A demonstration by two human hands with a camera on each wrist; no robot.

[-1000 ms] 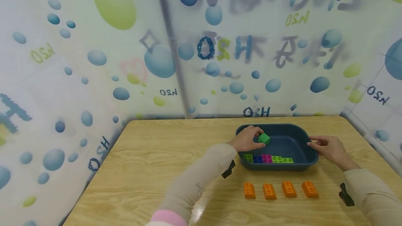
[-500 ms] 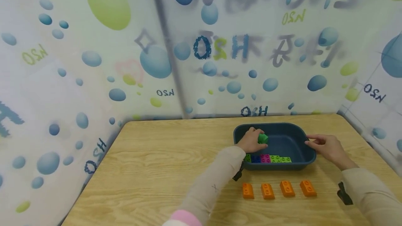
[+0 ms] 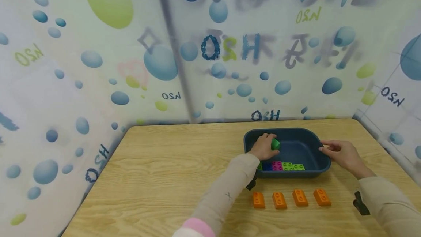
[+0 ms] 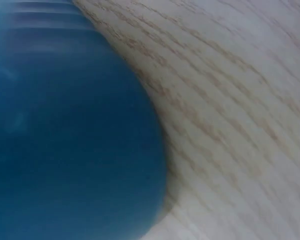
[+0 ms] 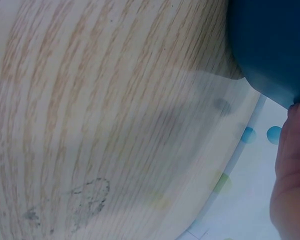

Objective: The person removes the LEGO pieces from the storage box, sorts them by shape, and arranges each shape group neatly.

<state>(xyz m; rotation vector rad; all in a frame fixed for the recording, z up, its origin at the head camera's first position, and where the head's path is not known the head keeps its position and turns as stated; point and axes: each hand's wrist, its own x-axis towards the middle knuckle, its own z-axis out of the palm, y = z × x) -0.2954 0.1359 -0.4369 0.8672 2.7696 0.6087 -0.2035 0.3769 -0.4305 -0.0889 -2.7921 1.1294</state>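
A dark blue plastic bin [image 3: 302,174] stands on the table's right half. Inside its left end, my left hand [image 3: 264,147] holds a green toy brick [image 3: 275,144] with its fingers. At the bin's right rim my right hand [image 3: 342,155] pinches the edge between thumb and fingers. Along the bin's near wall lies a row of bricks: a magenta brick [image 3: 277,165], lime bricks [image 3: 293,166] and a dark blue brick [image 3: 267,166], partly behind my left wrist. In the left wrist view only the bin's outer wall [image 4: 80,140] and the table show.
Several orange bricks stand in a row on the wooden table [image 3: 171,164] in front of the bin, the leftmost orange brick [image 3: 258,200] and the rightmost orange brick [image 3: 322,197] among them. A bubble-patterned curtain [image 3: 197,65] hangs behind and beside the table.
My left hand has turned and moved slightly right and inward with the green brick, now covering more of the brick row's left end. The right hand keeps its grip on the rim.
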